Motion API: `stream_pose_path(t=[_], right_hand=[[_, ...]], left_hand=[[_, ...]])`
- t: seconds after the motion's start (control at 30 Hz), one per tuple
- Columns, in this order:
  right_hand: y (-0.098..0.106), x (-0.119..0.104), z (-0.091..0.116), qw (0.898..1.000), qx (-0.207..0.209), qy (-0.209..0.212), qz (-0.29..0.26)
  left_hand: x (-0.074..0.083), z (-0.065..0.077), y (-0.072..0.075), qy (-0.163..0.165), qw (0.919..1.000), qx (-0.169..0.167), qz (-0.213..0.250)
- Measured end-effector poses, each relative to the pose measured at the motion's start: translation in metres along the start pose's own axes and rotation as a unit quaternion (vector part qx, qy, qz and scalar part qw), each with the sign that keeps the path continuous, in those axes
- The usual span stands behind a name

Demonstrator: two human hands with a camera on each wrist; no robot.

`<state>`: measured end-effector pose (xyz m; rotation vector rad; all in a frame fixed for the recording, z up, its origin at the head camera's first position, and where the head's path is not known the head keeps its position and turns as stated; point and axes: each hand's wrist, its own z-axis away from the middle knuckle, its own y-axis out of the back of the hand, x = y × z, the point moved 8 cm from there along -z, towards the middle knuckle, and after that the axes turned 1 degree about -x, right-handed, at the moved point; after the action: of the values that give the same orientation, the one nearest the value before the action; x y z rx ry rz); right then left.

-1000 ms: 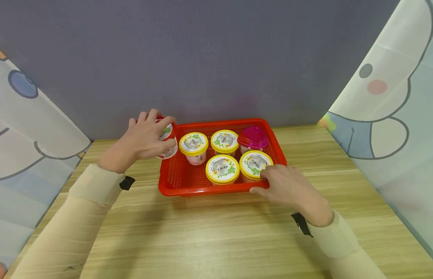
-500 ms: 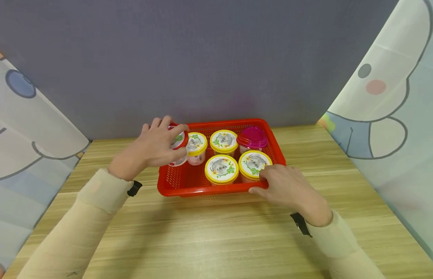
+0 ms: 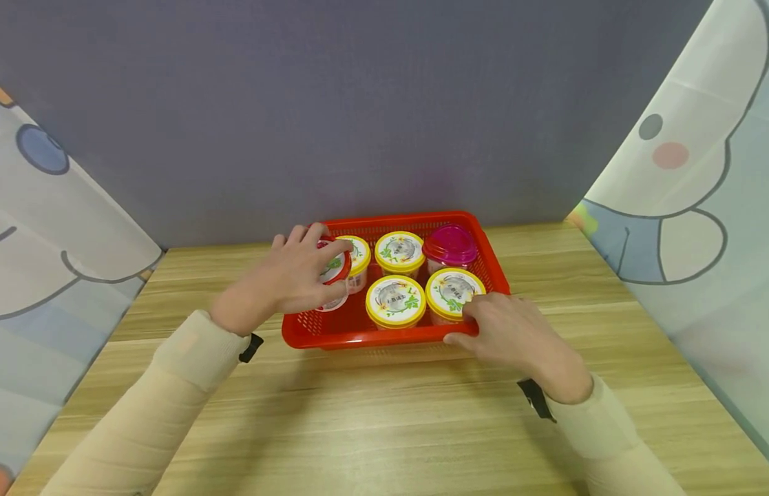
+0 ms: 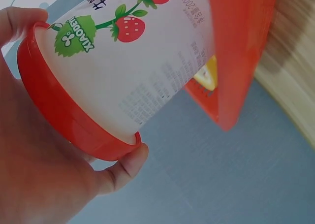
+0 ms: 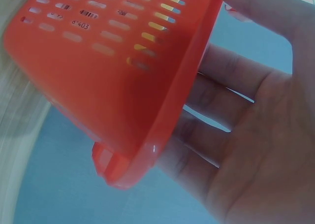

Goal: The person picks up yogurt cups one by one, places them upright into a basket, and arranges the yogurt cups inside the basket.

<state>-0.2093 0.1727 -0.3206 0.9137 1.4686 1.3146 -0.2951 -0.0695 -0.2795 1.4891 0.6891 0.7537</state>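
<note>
My left hand (image 3: 294, 272) holds a red-lidded cup (image 3: 336, 267) by its lid, over the left end of a red plastic basket (image 3: 359, 339). In the left wrist view the white cup wall (image 4: 133, 56) shows printed strawberries and a green leaf, with thumb and fingers around the red lid (image 4: 74, 115). My right hand (image 3: 520, 334) grips the basket's front rim near its right corner. Several yellow-lidded cups (image 3: 394, 303) stand upright in the basket. A cup with a magenta lid (image 3: 452, 244) sits at its back right. The left hand and its cup partly hide one yellow-lidded cup (image 3: 359, 256).
The basket stands on a wood-grain table (image 3: 372, 427), close to a grey panel (image 3: 384, 110) at the back. Cartoon-printed sheets (image 3: 681, 227) line the left and right sides.
My left hand has moved right and slightly toward me with the red-lidded cup, from beside the basket to over its left end. The right hand has kept its place on the rim.
</note>
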Motion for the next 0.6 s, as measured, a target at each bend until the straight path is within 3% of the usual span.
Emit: stream_pose_path(t=[0.6], right_hand=[[0.0,0.0,0.0,1.0,0.001,0.004,-0.003]], left_hand=[[0.009,0.0,-0.043,-0.01,0.9991,-0.018,0.038]])
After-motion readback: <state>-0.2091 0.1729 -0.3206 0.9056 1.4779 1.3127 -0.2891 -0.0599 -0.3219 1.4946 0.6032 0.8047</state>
